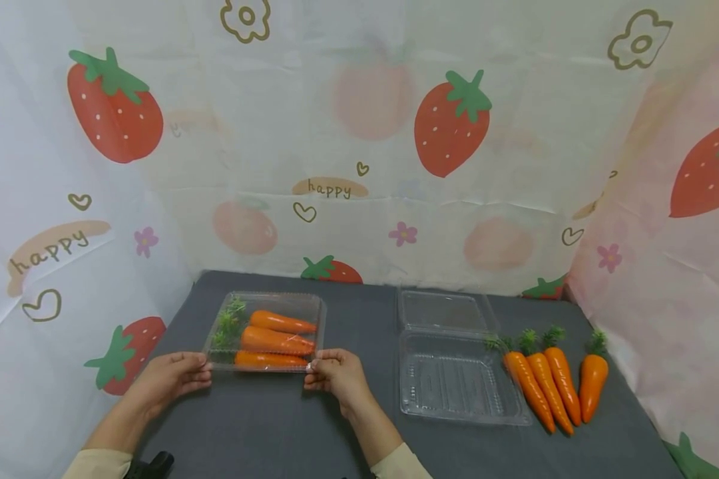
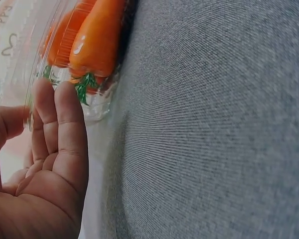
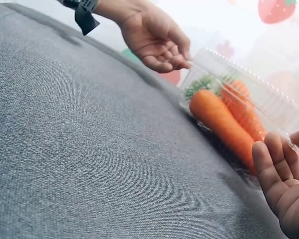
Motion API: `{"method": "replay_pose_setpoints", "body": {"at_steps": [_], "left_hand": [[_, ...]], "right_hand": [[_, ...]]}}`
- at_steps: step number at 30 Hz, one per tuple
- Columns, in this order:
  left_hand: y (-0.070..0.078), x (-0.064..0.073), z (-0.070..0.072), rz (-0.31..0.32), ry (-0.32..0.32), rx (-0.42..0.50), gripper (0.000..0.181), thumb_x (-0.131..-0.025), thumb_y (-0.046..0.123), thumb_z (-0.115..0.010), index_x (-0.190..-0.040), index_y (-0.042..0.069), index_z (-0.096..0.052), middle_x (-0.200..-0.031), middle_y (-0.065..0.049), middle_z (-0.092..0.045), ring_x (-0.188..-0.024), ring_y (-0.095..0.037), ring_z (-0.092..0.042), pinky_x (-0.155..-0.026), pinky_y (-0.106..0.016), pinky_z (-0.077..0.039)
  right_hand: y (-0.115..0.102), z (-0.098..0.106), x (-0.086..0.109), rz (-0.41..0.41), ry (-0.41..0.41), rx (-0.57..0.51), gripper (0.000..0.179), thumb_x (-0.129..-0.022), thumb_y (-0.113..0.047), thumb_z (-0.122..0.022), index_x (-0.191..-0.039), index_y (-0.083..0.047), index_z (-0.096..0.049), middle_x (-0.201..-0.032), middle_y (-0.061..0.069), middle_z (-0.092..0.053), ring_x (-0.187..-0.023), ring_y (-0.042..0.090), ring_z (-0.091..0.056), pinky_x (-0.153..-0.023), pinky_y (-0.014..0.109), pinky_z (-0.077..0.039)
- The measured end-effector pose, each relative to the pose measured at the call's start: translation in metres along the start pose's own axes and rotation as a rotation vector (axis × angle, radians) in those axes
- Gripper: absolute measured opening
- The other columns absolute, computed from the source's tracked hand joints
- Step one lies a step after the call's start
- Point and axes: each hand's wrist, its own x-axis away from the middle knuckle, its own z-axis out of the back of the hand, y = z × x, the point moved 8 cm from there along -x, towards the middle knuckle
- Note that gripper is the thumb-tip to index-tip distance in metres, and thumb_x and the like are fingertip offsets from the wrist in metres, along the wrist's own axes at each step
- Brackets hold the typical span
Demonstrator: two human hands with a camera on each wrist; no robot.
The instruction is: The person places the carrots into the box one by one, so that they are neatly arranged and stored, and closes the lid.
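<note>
A clear plastic clamshell box (image 1: 317, 299) with its lid down stands at the left of the table. Inside it lie several orange carrots (image 1: 278, 340), their green tops toward the left. My left hand (image 1: 176, 380) pinches the rim at the box's front left corner between thumb and fingers, as the left wrist view (image 2: 55, 149) also has it. At the front right corner my right hand (image 1: 338, 379) grips the rim the same way. In the right wrist view both hands flank the box (image 3: 269, 94), whose base sits close over the table.
A second clear clamshell box (image 1: 449, 379) lies with its lid (image 1: 443, 309) folded back, right of centre. Several loose carrots (image 1: 560, 386) lie beside it, one green top overlapping its edge. The grey table (image 1: 263, 426) is walled by strawberry-print cloth (image 1: 365, 133) on three sides.
</note>
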Motion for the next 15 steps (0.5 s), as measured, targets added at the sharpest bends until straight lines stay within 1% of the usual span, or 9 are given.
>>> {"method": "replay_pose_setpoints", "body": {"at_steps": [5,9,13,15], "left_hand": [[0.0005,-0.0011,-0.0020,-0.010,0.017,0.012,0.022,-0.107,0.014,-0.057,-0.116,-0.003,-0.067,-0.097,-0.003,-0.075,-0.086,-0.013,-0.072,-0.087,-0.037,-0.064],[0.0000,-0.0027,-0.0015,-0.008,0.050,0.012,0.023,-0.106,0.014,-0.058,-0.118,-0.004,-0.066,-0.096,-0.003,-0.075,-0.085,-0.013,-0.072,-0.086,-0.036,-0.064],[0.0006,-0.0037,-0.0007,-0.004,0.062,0.014,0.025,-0.106,0.016,-0.060,-0.120,-0.004,-0.065,-0.097,-0.002,-0.075,-0.087,-0.012,-0.072,-0.088,-0.036,-0.063],[0.0009,-0.0043,-0.0007,-0.002,0.055,0.024,0.027,-0.106,0.018,-0.060,-0.121,-0.003,-0.065,-0.098,-0.002,-0.075,-0.089,-0.013,-0.072,-0.089,-0.036,-0.063]], "right_hand": [[0.0004,0.0004,-0.0029,0.009,0.006,-0.022,0.029,-0.092,0.003,-0.069,-0.118,0.008,-0.057,-0.086,0.012,-0.073,-0.068,0.017,-0.071,-0.072,0.043,-0.066],[0.0007,0.0005,-0.0046,0.016,0.011,-0.023,0.028,-0.092,0.002,-0.069,-0.117,0.007,-0.058,-0.085,0.011,-0.072,-0.068,0.017,-0.071,-0.071,0.043,-0.066],[0.0001,0.0007,-0.0058,0.014,0.010,-0.023,0.027,-0.093,0.000,-0.069,-0.118,0.007,-0.059,-0.086,0.010,-0.073,-0.069,0.017,-0.071,-0.073,0.045,-0.066],[-0.0009,0.0005,-0.0061,0.014,0.008,-0.021,0.028,-0.095,-0.001,-0.069,-0.119,0.007,-0.059,-0.088,0.011,-0.073,-0.071,0.018,-0.072,-0.075,0.046,-0.066]]}}
